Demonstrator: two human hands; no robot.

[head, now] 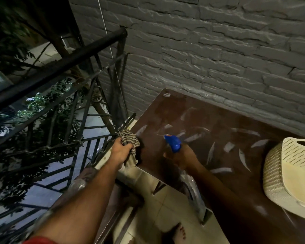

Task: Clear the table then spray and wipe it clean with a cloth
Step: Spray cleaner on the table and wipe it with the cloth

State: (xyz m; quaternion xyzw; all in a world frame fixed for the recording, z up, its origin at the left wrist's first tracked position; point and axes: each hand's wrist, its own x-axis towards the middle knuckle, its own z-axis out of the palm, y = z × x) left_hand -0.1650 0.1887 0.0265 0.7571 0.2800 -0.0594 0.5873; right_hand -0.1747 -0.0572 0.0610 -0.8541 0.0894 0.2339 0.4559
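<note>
A dark brown table point(227, 120) stands against a grey brick wall, its top marked with several pale streaks. My left hand point(121, 150) grips a crumpled striped cloth point(130, 140) just off the table's left edge. My right hand point(183, 157) holds a spray bottle with a blue nozzle point(173, 142) over the near left part of the tabletop, the nozzle pointing towards the far left. The bottle's body is hidden by my hand.
A cream perforated plastic basket point(292, 173) lies on its side on the right of the table. A black metal railing point(60, 71) runs along the left, close to the table's corner. Pale floor tiles point(165, 208) and a bare foot point(179, 233) show below.
</note>
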